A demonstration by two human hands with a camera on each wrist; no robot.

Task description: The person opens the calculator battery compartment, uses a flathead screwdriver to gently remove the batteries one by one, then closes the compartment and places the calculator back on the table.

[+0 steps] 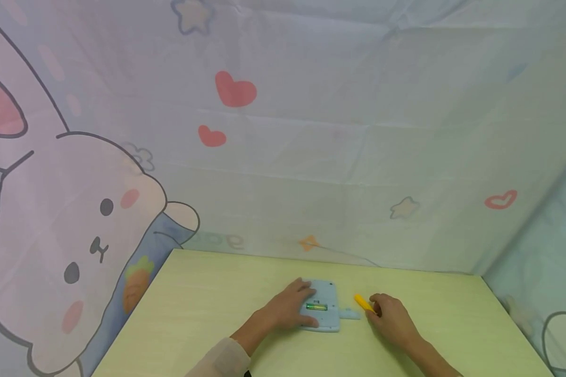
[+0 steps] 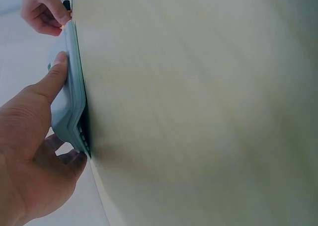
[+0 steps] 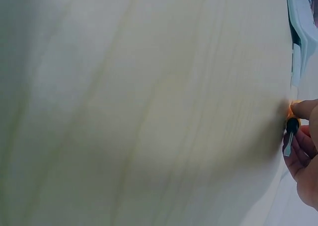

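Note:
A light blue calculator (image 1: 328, 293) lies face down on the table with its battery slot uncovered. In the slot sits a green battery (image 1: 317, 307). My left hand (image 1: 286, 309) grips the calculator's left side, thumb on the near part and fingers at the far part; key edges show underneath in the left wrist view. Just right of the calculator lies a slim light blue battery cover (image 1: 351, 314). My right hand (image 1: 394, 320) holds a screwdriver (image 1: 362, 302) with a yellow handle. Its black collar and flat metal tip (image 3: 288, 149) point back past the fingers in the right wrist view.
The pale wooden table (image 1: 207, 314) ends at a hanging cloth (image 1: 283, 199) printed with hearts, stars and a large rabbit. Another stretch of cloth (image 1: 547, 251) hangs along the right side.

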